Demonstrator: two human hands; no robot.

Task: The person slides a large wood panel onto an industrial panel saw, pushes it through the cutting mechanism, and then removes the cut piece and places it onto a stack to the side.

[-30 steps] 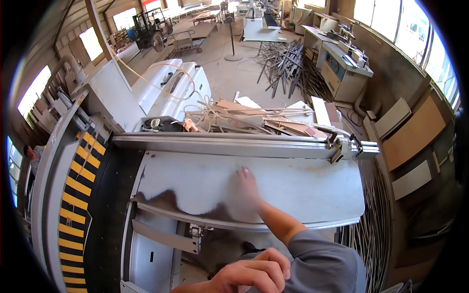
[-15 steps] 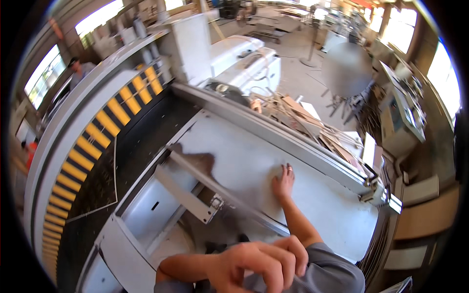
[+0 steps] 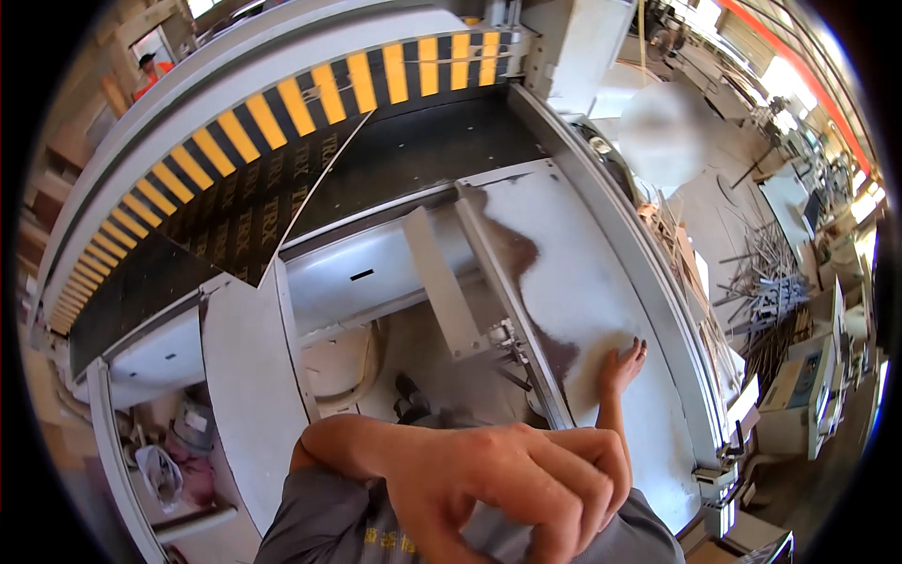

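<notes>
Half curled, the left hand (image 3: 512,484) hangs near, palm hidden, so any hold is unclear. Right of it, the right hand (image 3: 620,370) seems simply to touch the white desk (image 3: 594,291), loosely spread, nothing gripped; sliding farther right would call for minding the fence (image 3: 635,252). Left stand a rail (image 3: 515,306) and striped beam (image 3: 324,91).

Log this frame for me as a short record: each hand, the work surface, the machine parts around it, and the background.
Left hand: raised close to the camera, fingers curled, no held object visible
Right hand: resting on the pale tabletop, no held object visible
Surface mark: dark brown patch along the tabletop's left side
Beside tabletop: metal rail along its right side
Upper left: yellow-and-black striped bar above black panels
Background: scrap strips on the floor, right
</notes>
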